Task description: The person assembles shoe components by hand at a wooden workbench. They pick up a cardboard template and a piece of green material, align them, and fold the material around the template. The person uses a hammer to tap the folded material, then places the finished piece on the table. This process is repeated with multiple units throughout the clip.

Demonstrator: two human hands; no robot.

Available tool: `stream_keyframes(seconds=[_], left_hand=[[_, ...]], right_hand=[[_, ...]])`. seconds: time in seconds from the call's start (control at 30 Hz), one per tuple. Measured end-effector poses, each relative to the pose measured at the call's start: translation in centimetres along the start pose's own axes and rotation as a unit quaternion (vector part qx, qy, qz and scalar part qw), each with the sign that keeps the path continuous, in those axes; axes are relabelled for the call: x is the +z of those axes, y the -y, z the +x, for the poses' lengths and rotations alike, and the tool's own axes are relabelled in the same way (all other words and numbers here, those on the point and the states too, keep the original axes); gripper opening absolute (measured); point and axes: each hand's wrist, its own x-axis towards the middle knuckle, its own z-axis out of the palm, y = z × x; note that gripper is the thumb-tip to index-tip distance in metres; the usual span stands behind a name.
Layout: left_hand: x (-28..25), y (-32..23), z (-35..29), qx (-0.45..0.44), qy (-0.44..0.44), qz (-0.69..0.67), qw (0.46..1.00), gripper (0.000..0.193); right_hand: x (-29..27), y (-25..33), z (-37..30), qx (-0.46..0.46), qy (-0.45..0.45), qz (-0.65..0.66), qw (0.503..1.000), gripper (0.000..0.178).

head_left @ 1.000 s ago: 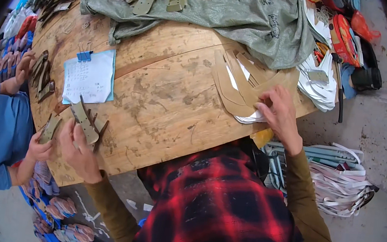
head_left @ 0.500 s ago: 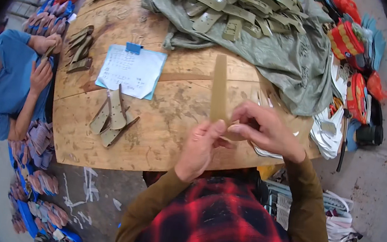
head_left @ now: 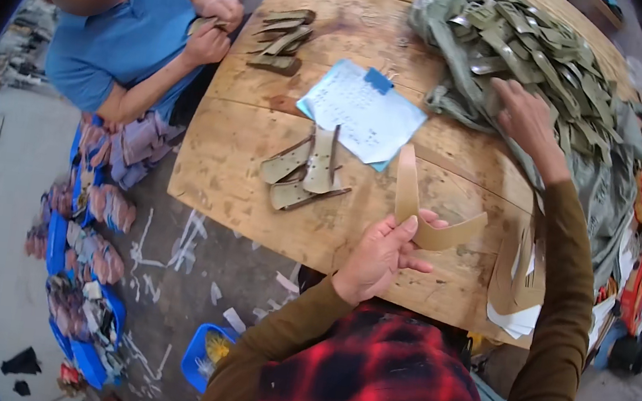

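My left hand (head_left: pixel 380 257) is closed on a tan strip (head_left: pixel 411 186), pinched between thumb and fingers at its bend. One end of the strip points away from me; the other curves out to the right. My right hand (head_left: pixel 524 123) reaches out to the near left side of a large pile of olive-green curved pieces (head_left: pixel 532 50). Its fingers look apart and I see nothing in them. Under the pile spreads a grey-green sack (head_left: pixel 438 16). Several similar olive pieces (head_left: pixel 321 160) lie stacked crosswise on the wooden table (head_left: pixel 245 167), left of my left hand.
A clipped paper sheet (head_left: pixel 365 111) lies mid-table. More tan and white strips (head_left: pixel 517 289) rest at the right edge. Across the left corner a person in a blue shirt (head_left: pixel 137 34) handles a small piece beside a row of olive pieces (head_left: pixel 283 39). Blue bins (head_left: pixel 197 358) stand on the floor.
My right hand has left the strip and moved out to the pile. The left hand keeps the strip, which now shows its bent shape. The view has swung to the left.
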Motion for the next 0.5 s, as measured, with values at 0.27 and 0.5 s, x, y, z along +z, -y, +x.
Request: stream_keyframes(seconds=[0.27, 0.5], left_hand=[[0.8, 0.6, 0.2, -0.003, 0.029, -0.106, 0.994, 0.032], [2.0, 1.0, -0.5, -0.008, 0.033, -0.116, 0.993, 0.031]], right_hand=[[0.1, 1.2, -8.4, 0.271, -0.196, 0.297, 0.894, 0.049], [-1.6, -0.6, -9.8, 0.452, -0.149, 0.621, 0.623, 0.048]])
